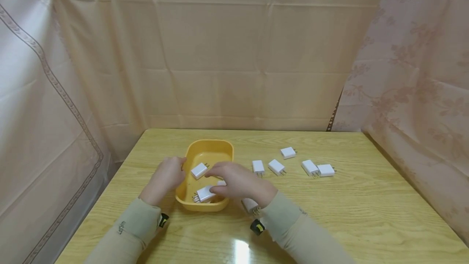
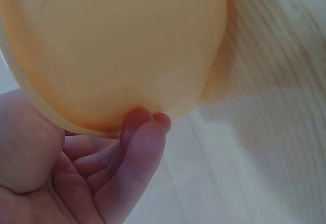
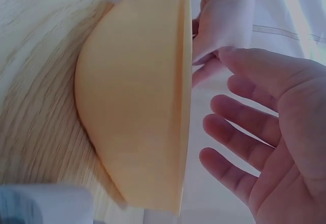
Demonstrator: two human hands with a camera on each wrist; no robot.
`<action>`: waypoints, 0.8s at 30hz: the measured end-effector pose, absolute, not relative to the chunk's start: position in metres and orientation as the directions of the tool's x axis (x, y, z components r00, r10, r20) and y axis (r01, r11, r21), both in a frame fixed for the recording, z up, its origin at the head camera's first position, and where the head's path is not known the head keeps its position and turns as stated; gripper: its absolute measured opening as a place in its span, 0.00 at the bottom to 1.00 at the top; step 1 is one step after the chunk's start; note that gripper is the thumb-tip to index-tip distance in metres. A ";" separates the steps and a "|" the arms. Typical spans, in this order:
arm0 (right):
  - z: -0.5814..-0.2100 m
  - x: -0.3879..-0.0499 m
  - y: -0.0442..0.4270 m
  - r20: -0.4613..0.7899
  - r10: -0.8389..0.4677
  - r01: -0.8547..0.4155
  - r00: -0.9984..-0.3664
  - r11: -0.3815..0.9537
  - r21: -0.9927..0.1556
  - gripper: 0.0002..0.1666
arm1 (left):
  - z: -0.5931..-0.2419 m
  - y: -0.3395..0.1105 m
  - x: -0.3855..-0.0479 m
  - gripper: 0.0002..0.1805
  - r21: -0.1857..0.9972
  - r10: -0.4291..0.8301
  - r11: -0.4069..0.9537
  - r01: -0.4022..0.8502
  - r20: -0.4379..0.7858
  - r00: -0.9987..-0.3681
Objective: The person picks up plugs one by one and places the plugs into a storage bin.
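Nearby, chargers (image 1: 276, 167) dot the table (image 1: 348, 211) (left grip (image 1: 166, 179) holding the tub (image 1: 203, 207), right grip (image 1: 239, 180) released).

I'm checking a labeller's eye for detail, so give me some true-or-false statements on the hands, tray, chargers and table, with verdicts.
1. The left hand holds the edge of the tray. True.
2. White chargers lie inside the tray. True.
3. The right hand grips the tray's edge. False: the right hand is over the tray, its fingers clear of the edge.
4. The chargers on the table lie left of the tray. False: they lie to its right.
5. Metal prongs show on some chargers. True.
6. The tray is upside down. False: its open side faces up.
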State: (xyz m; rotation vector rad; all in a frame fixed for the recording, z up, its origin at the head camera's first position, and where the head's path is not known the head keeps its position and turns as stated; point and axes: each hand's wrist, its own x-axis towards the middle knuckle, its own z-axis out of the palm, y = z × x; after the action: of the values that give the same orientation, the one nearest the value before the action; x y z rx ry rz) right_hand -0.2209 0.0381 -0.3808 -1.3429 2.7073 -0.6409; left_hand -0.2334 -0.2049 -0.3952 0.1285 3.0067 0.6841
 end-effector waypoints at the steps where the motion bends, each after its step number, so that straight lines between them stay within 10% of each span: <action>1: -0.381 -0.221 0.040 0.140 -0.768 -0.749 -0.624 0.538 -0.386 0.23 | -0.395 -0.205 -0.234 0.26 0.435 0.089 0.898 0.063 -0.040 -0.995; 24: -0.379 -0.221 0.100 0.237 -0.689 -0.712 -0.685 0.565 -0.417 0.28 | -0.398 -0.205 -0.236 0.25 0.397 0.108 0.912 0.105 0.014 -0.994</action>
State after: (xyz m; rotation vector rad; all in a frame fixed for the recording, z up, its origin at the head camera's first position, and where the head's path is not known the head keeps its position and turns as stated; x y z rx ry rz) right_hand -0.2213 0.1000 -0.3786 -1.2637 2.8208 -0.7853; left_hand -0.2355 -0.2055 -0.3978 0.1710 3.0638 0.6347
